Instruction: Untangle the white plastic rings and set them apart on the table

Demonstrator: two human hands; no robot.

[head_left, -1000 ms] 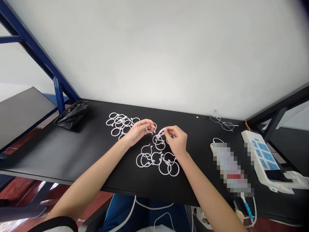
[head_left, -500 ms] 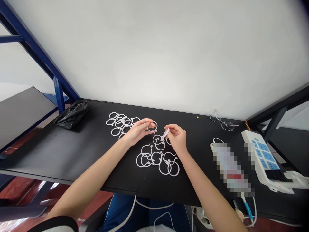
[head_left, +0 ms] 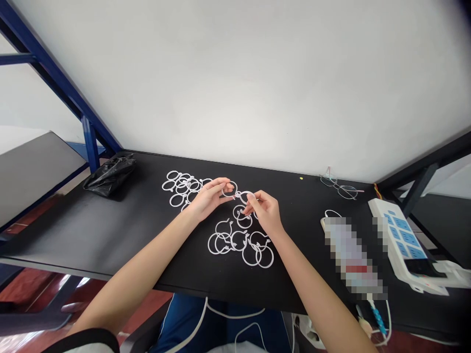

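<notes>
My left hand [head_left: 211, 197] pinches a white plastic ring [head_left: 236, 188] between thumb and fingers, above the middle of the black table. A second white ring [head_left: 247, 192] is in the closed fingers of my right hand [head_left: 265, 208]. The two rings meet edge to edge between my hands; whether they are linked, I cannot tell. Beyond my left hand lies a cluster of white rings [head_left: 177, 200], partly covered by that hand. Nearer to me, below both hands, several more white rings [head_left: 251, 255] lie overlapping, some with an open gap at small end tabs.
A crumpled black plastic bag [head_left: 110, 175] sits at the table's [head_left: 121, 230] far left. On the right are eyeglasses [head_left: 347, 191], a blurred-out phone [head_left: 353, 255] with a cable, and a white power strip [head_left: 399, 240]. A pale wall [head_left: 235, 98] rises behind.
My right hand has turned, and its ring has swung leftward to meet the ring in my left hand. My left hand has barely shifted. The rings on the table have not moved.
</notes>
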